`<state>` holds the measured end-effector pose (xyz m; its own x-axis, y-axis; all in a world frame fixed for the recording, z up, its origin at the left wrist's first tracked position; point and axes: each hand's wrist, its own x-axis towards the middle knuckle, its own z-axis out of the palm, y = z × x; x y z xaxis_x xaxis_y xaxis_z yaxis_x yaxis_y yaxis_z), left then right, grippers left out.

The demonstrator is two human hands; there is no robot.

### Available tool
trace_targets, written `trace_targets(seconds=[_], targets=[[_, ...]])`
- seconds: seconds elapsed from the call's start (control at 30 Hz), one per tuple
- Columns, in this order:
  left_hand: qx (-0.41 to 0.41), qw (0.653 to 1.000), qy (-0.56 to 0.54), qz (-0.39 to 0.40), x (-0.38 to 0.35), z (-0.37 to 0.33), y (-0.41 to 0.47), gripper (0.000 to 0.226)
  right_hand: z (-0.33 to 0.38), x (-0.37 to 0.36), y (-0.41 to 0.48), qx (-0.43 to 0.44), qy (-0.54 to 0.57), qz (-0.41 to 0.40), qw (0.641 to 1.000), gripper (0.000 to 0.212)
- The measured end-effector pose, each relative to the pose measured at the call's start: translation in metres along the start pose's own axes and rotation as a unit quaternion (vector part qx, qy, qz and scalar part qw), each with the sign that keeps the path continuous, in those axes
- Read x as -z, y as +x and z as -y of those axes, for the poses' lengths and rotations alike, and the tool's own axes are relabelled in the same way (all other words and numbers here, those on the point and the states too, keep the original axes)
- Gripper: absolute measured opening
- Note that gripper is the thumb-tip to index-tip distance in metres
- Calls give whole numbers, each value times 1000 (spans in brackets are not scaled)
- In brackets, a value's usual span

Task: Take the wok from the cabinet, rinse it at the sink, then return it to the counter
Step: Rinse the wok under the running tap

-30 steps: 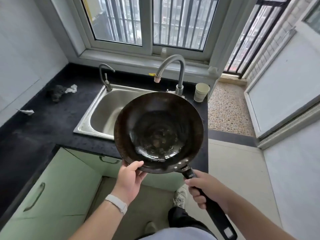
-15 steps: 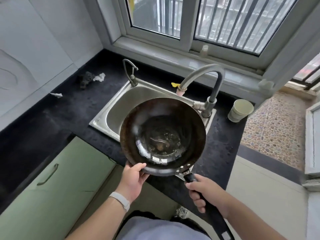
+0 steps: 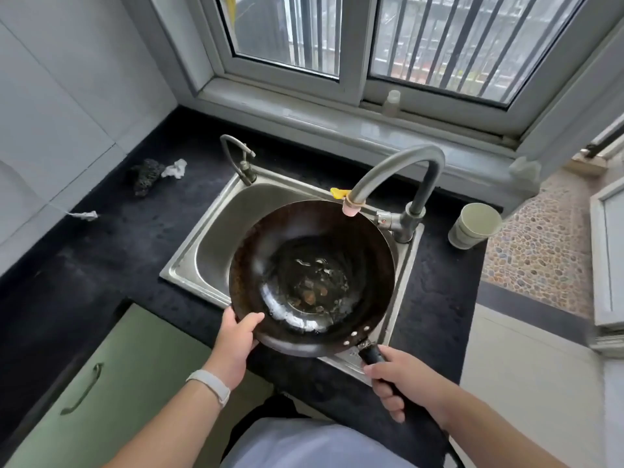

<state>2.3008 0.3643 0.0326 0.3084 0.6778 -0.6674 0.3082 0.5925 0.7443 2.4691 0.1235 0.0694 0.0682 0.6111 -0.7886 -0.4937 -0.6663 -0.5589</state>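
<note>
A dark, stained wok [image 3: 312, 276] with rusty residue in its bottom hangs over the right half of the steel sink [image 3: 216, 228]. Its far rim lies just under the pink tip of the curved tap [image 3: 398, 173]. My left hand [image 3: 236, 342] grips the wok's near left rim, thumb inside. My right hand [image 3: 403, 383] is closed around the black handle [image 3: 371, 354] at the near right. No water runs from the tap.
Black counter [image 3: 101, 251] surrounds the sink. A small second tap [image 3: 241, 160] stands at the sink's back left. A paper cup [image 3: 474, 224] sits right of the tap. A dark scourer [image 3: 143, 175] and paper scraps lie far left. Green cabinet doors [image 3: 111, 383] are below.
The wok has moved forward, from in front of the counter edge to over the sink and under the tap. Both hands kept their grips. The view has come closer to the sink.
</note>
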Motion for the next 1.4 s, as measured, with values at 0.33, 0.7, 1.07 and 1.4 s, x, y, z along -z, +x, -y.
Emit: trace_targets(seconds=[0.33, 0.7, 1.07, 1.4], targets=[[-220, 925, 309, 15, -43, -127, 66, 57, 24, -25, 21, -16, 39, -36, 998, 12], [-211, 845, 385, 306, -185, -166, 93, 33, 35, -25, 26, -21, 24, -33, 999, 12], [-213, 736, 526, 369, -228, -161, 80, 26, 44, -11, 31, -16, 20, -9, 1000, 14], [-233, 782, 492, 302, -242, -135, 95, 15, 45, -5, 35, -14, 23, 5, 1000, 13]])
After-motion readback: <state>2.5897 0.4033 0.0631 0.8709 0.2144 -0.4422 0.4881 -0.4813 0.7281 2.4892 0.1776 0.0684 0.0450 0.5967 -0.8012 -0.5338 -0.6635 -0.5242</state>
